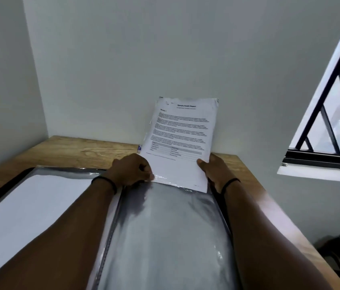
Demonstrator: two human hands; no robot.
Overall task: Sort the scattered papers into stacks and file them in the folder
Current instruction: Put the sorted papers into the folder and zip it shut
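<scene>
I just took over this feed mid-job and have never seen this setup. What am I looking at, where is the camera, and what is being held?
There is no machine: a person works with bare hands, filmed by one wide-angle camera on their head, looking forward and down. On the wooden desk lies an open display folder with clear plastic sleeves. The right hand grips a printed sheet headed "Sample Health Report" at its lower right edge. The left hand pinches the sleeve's top edge beside the sheet's lower left corner. The sheet stands nearly upright, its bottom apparently at the sleeve's mouth. A barred window is at right.
</scene>
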